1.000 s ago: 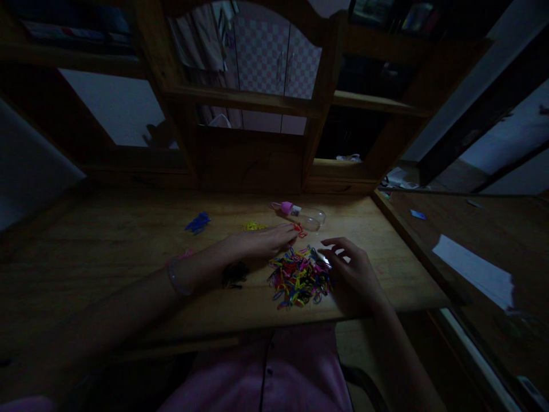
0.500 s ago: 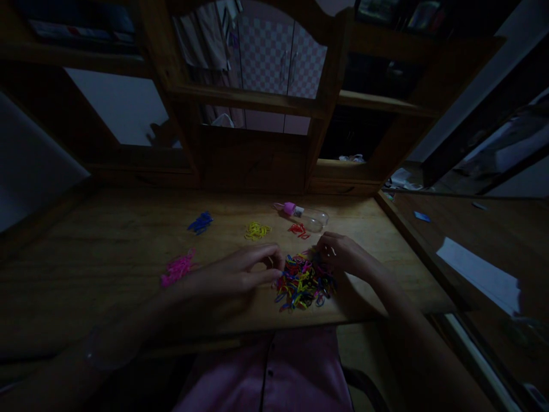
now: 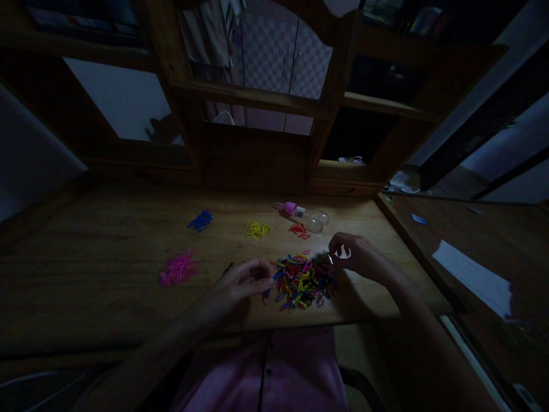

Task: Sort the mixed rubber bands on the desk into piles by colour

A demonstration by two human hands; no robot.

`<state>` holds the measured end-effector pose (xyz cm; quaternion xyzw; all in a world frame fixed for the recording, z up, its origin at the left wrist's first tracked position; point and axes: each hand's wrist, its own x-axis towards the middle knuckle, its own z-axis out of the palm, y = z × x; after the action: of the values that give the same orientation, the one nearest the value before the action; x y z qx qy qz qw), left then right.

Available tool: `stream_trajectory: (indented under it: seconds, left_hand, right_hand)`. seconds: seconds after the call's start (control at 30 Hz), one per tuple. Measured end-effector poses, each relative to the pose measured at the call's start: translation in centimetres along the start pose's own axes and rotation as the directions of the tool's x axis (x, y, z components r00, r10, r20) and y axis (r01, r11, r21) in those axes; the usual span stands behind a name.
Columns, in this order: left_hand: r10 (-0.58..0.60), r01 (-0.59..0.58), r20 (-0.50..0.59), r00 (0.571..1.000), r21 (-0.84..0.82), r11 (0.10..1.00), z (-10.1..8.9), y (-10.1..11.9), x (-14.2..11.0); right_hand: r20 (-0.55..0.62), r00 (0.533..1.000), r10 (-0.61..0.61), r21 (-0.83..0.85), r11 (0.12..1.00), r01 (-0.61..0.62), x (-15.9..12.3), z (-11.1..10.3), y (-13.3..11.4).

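Observation:
A mixed heap of small coloured rubber bands point(image 3: 305, 281) lies on the wooden desk between my two hands. At its left side, my left hand point(image 3: 251, 277) has thumb and fingertips pinched on a blue rubber band point(image 3: 278, 275). My right hand point(image 3: 354, 252) is above the heap's upper right edge, finger and thumb curled together in a ring. Something thin and dark is at its fingertips, too small to make out. Sorted by colour around the heap are pink bands point(image 3: 179, 268), blue bands point(image 3: 201, 220), yellow bands point(image 3: 258, 230) and red bands point(image 3: 299, 230). My left hand mostly covers a black pile.
A clear bottle with a pink cap point(image 3: 290, 209) lies on its side behind the red bands. Wooden shelving point(image 3: 253, 157) rises along the desk's back. To the right, past a raised wooden edge point(image 3: 412, 246), white paper point(image 3: 474, 280) and a small blue card point(image 3: 418, 219) lie on another surface.
My left hand has come back from beside the red pile to the heap's left edge and now pinches a blue band. My right hand dipped to the heap, then drew slightly right, fingers closed.

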<state>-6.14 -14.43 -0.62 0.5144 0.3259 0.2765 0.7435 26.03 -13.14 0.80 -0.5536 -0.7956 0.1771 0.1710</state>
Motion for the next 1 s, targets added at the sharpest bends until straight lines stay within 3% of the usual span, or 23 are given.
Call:
stream_trajectory:
  seconds: [0.2, 0.4, 0.63, 1.0]
  left_hand:
    - [0.028, -0.029, -0.013, 1.0, -0.066, 0.997, 0.1, -0.6, -0.6]
    - [-0.016, 0.015, -0.014, 1.0, -0.04, 0.999, -0.1, -0.9, -0.7]
    - [-0.016, 0.017, 0.008, 1.0, -0.023, 1.0, 0.0, -1.2, -0.8]
    - [-0.042, 0.042, 0.01, 0.999, 0.008, 0.999, 0.0, -0.8, -1.4]
  right_hand:
    - [0.039, 0.999, 0.025, 0.072, 0.997, -0.028, 0.0, -0.2, -0.7]
    - [0.075, 0.997, -0.025, 0.048, 0.999, 0.021, -0.3, -0.3, -1.1]
    - [0.041, 0.999, -0.003, 0.072, 0.997, 0.0, -0.6, -0.6, -0.8]
    - [0.067, 0.99, 0.125, 0.103, 0.986, -0.131, -0.4, 2.0, 1.3]
